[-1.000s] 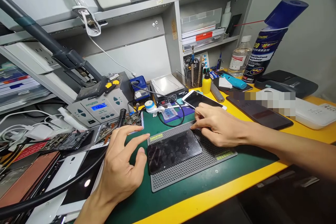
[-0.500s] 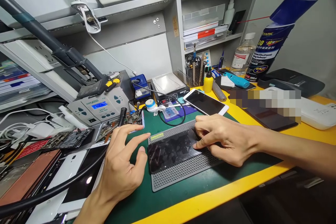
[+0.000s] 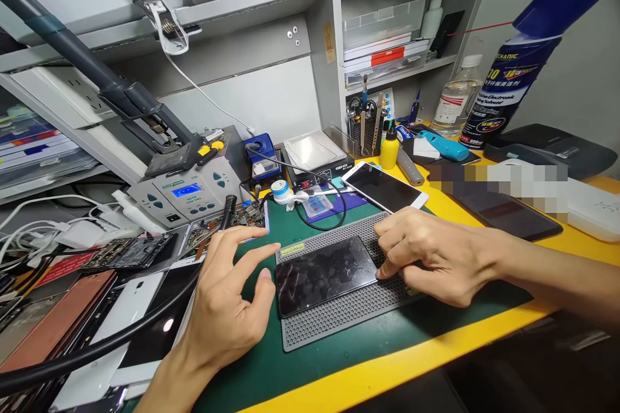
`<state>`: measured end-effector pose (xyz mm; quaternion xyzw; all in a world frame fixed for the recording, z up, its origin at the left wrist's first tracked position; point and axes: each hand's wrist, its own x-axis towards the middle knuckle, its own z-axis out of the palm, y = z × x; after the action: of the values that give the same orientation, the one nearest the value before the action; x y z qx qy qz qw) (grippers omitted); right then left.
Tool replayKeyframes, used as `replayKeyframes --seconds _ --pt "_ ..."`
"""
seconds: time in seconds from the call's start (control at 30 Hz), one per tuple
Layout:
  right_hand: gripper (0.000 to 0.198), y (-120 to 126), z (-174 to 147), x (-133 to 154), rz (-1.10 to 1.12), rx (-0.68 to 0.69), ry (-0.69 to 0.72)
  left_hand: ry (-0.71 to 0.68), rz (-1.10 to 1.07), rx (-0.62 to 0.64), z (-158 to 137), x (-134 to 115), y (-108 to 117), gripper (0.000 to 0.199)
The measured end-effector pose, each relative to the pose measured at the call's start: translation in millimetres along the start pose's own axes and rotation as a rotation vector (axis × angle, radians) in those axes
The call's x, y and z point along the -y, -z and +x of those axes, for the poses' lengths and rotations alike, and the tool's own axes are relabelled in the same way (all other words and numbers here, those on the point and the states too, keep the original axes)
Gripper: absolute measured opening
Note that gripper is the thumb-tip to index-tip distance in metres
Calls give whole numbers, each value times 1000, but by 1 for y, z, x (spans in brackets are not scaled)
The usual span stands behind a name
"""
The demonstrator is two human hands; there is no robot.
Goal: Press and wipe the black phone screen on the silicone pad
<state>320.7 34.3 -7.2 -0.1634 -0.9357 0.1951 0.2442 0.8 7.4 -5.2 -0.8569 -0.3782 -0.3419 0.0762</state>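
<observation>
A dark phone (image 3: 324, 274) with smudges on its glossy screen lies face up on a grey honeycomb mat (image 3: 320, 326). At the phone's right end is my right hand (image 3: 436, 255), its fingers curled in and one fingertip at the screen's edge; nothing shows in its grip. My left hand (image 3: 232, 300) hovers by the phone's left end, fingers bent and apart, holding nothing. Under the mat is a green work mat (image 3: 368, 355).
A white phone (image 3: 385, 186) lies behind the right hand. At left are a soldering station (image 3: 188, 193), a black hose (image 3: 121, 361) and several phone parts. A tall spray can (image 3: 516, 87), a yellow bottle (image 3: 389, 150) and a dark phone (image 3: 508, 210) occupy the right side.
My right hand has slid right along the screen, from over the glass to the phone's right edge. The left hand keeps its pose. The view has shifted slightly.
</observation>
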Motion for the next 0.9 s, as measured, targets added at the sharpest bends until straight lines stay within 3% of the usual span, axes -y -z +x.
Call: replayKeyframes --seconds 0.23,0.4,0.9 --pt "30 0 1 1 39 -67 -52 -10 -13 5 1 -2 0 30" --pt "39 -10 5 7 -112 11 -54 0 -23 -2 0 -2 -1 29" --pt "30 -14 7 8 -60 -51 77 1 -27 -4 -1 -3 0 30"
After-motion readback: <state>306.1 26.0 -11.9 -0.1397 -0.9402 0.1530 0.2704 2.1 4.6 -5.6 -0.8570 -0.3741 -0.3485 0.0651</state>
